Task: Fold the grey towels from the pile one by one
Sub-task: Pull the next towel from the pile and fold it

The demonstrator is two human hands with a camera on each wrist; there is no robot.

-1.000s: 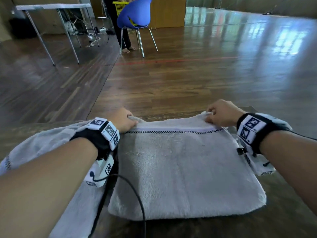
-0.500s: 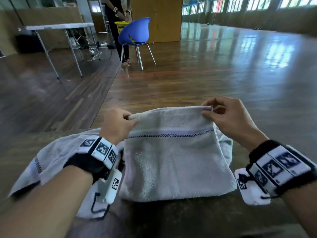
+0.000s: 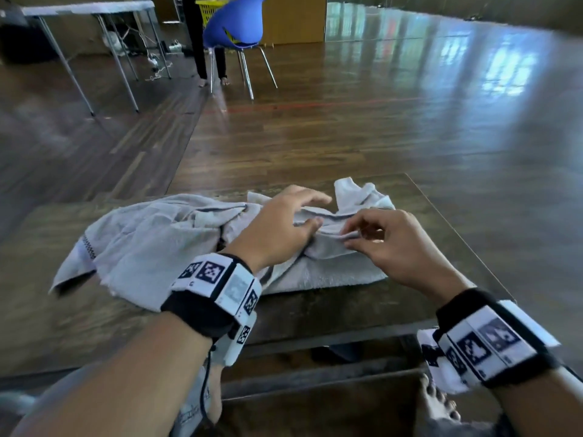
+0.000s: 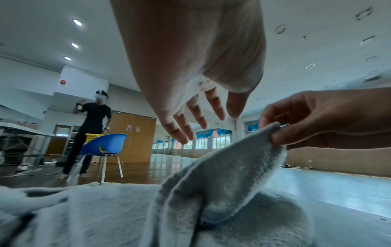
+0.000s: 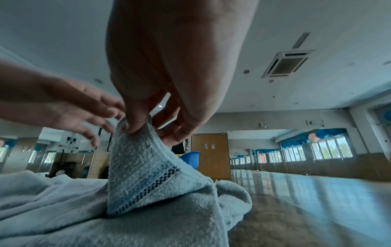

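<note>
Since half a second ago you have brought the lifted edge of the towel down and your two hands together over its middle, so the fold you were carrying now looks laid, and your grip is shifting for the next one.

At the left, the loose grey pile (image 3: 148, 244) sprawls in soft wrinkles on the dark wooden tabletop (image 3: 315, 313), its thin checkered band showing at the far-left edge. Your left hand (image 3: 277, 228) is spread wide above the cloth, fingers straight and holding nothing; whether the palm brushes the pile I cannot tell. Beneath it lies the towel (image 3: 328, 272) you are folding, thick looped terry with a flat woven hem. Your right hand (image 3: 388, 244) pinches a doubled corner of that hem between thumb and fingertip, tenting it up off the tabletop.

I judge the next fold is starting; the plush layers may slide apart if the pinch slackens.
</note>
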